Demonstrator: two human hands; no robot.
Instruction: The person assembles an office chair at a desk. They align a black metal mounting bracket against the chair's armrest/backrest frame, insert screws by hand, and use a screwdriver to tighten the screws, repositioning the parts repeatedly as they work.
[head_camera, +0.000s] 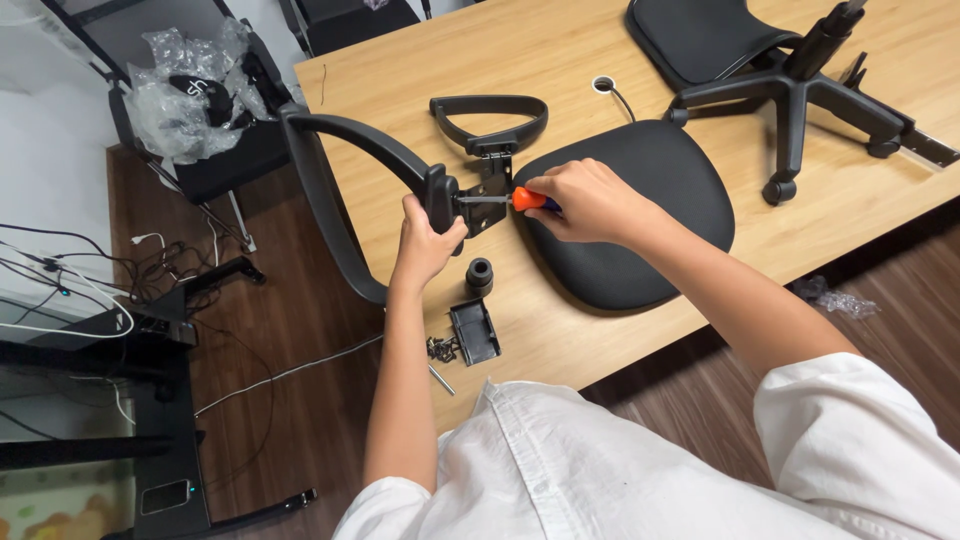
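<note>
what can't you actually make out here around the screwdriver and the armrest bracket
Head view only:
- Screwdriver tip: it meets the bracket, but the screw is too small to see.
- Screwdriver handle: mostly covered by the right hand.
- Armrest grip area: wrapped by the left hand.
- Small hardware by the table edge: too small to tell apart.
- Chair base: cut off by the top edge.

Bare table (560, 60) lies open beyond the armrest (490, 118), up to the far edge. Nearer, the seat (640, 215) fills the middle right, and the wheel base (800, 95) blocks the far right. A bush (479, 275), a black block (474, 331) and what look like screws (441, 349) crowd the near edge.
</note>
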